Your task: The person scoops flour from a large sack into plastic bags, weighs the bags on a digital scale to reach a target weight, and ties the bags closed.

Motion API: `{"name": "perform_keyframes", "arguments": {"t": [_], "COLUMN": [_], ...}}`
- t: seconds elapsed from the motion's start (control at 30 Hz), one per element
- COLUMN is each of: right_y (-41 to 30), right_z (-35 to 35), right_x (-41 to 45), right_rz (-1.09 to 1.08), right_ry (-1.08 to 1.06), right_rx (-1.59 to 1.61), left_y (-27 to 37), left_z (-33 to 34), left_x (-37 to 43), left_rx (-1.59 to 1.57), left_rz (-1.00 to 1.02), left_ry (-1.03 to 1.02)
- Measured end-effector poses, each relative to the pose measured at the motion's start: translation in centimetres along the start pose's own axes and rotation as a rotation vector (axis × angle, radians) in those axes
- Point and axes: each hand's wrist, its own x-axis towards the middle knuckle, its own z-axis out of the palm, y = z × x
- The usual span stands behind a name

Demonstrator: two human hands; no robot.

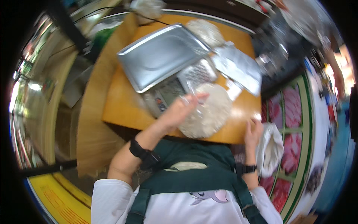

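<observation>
On the front of the wooden table lies a round, pale, flat disc [214, 120], perhaps dough or a stack of wrappers, with glints of clear plastic on it. My left hand [181, 110] is over its left part, fingers pointing right. Blur and shiny film about the fingers hide whether they grip anything. At the table's right front corner, my right hand [254, 131] has its fingers apart and bent, with nothing seen in them. Close beside it, a white bag [270, 151] gapes below the table edge.
A shallow metal tray [165, 58] rests tilted across the wooden table [120, 103], near a silvery patterned packet [197, 74]. Behind are a wrapped pale bundle [205, 32] and white plastic bags [237, 67]. A wooden panel [96, 98] bounds the left; another person's arm [335, 70] shows far right.
</observation>
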Motion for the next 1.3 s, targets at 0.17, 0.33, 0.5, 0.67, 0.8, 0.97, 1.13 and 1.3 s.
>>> {"name": "perform_keyframes", "arguments": {"t": [0.17, 0.33, 0.5, 0.67, 0.8, 0.97, 1.13, 1.3], "right_y": [6.5, 2.9, -2.3, -3.6, -2.4, -2.8, -3.8, -3.4], "right_z": [-1.4, -1.0, 4.3, 5.2, 5.6, 5.3, 4.9, 5.7], "right_x": [-3.1, -6.8, -8.7, -7.1, -7.5, -7.3, -6.7, -6.8], "right_rz": [0.345, 0.991, 1.175, 1.089, 1.13, 1.166, 1.232, 1.187], "right_ry": [-0.099, 0.197, 0.25, 0.419, 0.471, 0.469, 0.534, 0.566], "right_rx": [-0.29, 1.022, 1.431, 1.388, 1.395, 1.383, 1.316, 1.307], "left_y": [-2.6, -10.7, -11.9, -12.0, -11.6, -11.4, -11.5, -11.9], "left_z": [-3.6, -8.1, -8.8, -8.6, -8.4, -8.5, -8.4, -8.8], "left_x": [-11.1, -18.5, -15.2, -14.8, -14.1, -14.3, -14.6, -14.9], "left_rx": [-0.114, -0.246, -0.324, -0.322, -0.318, -0.269, -0.254, -0.251], "left_rz": [0.004, -0.195, -0.225, -0.16, -0.177, -0.198, -0.201, -0.202], "left_ry": [0.459, 1.217, 1.031, 1.046, 1.008, 0.98, 0.943, 0.954]}}
